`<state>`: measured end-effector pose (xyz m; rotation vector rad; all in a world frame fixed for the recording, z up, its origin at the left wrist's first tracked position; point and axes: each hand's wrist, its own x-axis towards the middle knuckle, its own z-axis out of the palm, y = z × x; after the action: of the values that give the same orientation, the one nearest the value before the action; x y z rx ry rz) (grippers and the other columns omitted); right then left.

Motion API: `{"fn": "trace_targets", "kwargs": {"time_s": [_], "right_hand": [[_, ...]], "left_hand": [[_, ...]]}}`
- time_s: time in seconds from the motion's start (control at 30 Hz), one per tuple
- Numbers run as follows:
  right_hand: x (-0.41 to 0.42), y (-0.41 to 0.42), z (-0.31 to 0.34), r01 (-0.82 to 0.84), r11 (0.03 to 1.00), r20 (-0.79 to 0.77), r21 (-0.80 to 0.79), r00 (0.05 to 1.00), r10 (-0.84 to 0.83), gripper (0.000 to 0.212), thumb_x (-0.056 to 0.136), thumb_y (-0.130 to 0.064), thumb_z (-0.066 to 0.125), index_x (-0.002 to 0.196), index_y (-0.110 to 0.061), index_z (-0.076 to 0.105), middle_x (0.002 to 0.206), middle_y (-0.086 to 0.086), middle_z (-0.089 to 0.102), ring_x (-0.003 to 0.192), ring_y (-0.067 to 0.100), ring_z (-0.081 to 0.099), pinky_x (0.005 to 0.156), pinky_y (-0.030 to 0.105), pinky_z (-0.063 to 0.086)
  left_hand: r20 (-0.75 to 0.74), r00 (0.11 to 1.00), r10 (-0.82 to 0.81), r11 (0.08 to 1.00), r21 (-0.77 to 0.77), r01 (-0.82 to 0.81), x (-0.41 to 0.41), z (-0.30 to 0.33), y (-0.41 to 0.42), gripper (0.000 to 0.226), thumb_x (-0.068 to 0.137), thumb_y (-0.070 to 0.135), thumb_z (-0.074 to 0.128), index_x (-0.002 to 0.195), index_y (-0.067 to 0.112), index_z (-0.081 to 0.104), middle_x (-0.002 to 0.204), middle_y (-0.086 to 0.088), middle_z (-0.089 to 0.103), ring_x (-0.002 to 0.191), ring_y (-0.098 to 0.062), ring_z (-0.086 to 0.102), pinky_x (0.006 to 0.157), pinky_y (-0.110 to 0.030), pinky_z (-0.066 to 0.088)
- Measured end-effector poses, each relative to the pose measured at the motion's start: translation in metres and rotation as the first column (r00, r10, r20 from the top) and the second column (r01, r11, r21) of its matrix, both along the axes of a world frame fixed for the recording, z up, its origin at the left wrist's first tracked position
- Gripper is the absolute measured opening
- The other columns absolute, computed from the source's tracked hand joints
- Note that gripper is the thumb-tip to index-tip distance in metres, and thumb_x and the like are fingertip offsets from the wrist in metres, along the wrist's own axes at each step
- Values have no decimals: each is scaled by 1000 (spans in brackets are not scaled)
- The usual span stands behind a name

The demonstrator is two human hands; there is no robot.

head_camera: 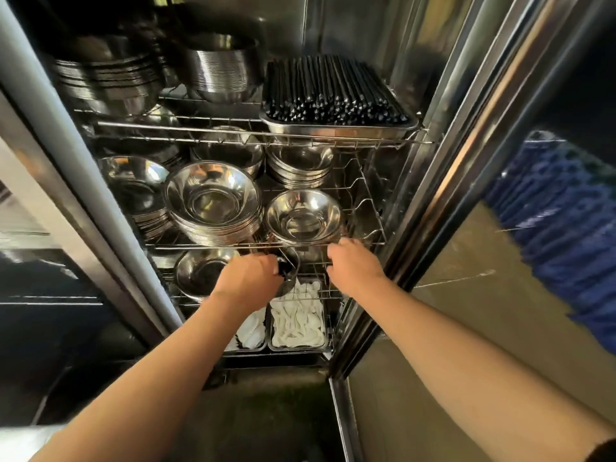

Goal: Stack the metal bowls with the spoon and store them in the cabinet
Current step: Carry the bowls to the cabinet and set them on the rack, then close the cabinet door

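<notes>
An open steel cabinet holds wire shelves (366, 195) full of metal bowls. My left hand (248, 278) is shut on the rim of a small metal bowl (289, 273) at the third shelf, just under the middle shelf's front rail. My right hand (353, 263) is to its right, with its fingers curled at that front rail; whether it grips anything is unclear. On the middle shelf stand a tall bowl stack (213, 201) and a smaller bowl stack (303, 216). Another bowl (196, 271) sits left of my left hand. I see no spoon in either hand.
On the top shelf are a steel tray of black chopsticks (333, 91) and more bowl stacks (220, 68). Bottom trays (296, 316) hold white spoon-like pieces. The cabinet's steel door frame (443, 181) stands close on the right, and its left post (66, 151) is beside my left arm.
</notes>
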<state>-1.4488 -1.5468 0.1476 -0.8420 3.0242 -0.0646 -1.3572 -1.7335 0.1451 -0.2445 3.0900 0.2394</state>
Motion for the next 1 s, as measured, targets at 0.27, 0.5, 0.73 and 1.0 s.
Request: {"fn": "trace_targets", "kwargs": {"time_s": [0.27,0.5,0.73,1.0], "right_hand": [[134,75,5,168,983,60,70,983,-172,18,99,-26,56,108,-14,66,115,9,65,114,31,59,85,40,52],[278,187,23,420,903,77,91,901,-427,19,100,-36,52,101,-21,62,116,3,67,109,23,63,82,33,47],[411,265,41,564,826,26,14,825,-564,28,97,-49,45,105,-27,60,110,-5,61,111,15,57,89,31,47],[476,330,47,563,810,44,-165,825,-564,45,94,-53,47,133,-30,51,127,-7,55,122,14,48,96,33,48]], "left_hand": [[-165,947,-276,961,-73,268,83,18,43,30,95,43,52,114,23,63,111,-1,69,103,-23,64,81,-39,53],[-209,820,-533,846,-110,522,134,51,140,31,94,42,49,115,23,62,119,0,67,115,-24,60,91,-36,48],[-423,567,-707,664,-120,738,196,110,272,49,96,58,37,131,25,49,122,1,56,114,-23,54,93,-40,47],[-814,404,-416,432,214,876,286,163,402,101,80,65,68,151,3,31,147,-18,40,138,-32,38,111,-46,38]]}}
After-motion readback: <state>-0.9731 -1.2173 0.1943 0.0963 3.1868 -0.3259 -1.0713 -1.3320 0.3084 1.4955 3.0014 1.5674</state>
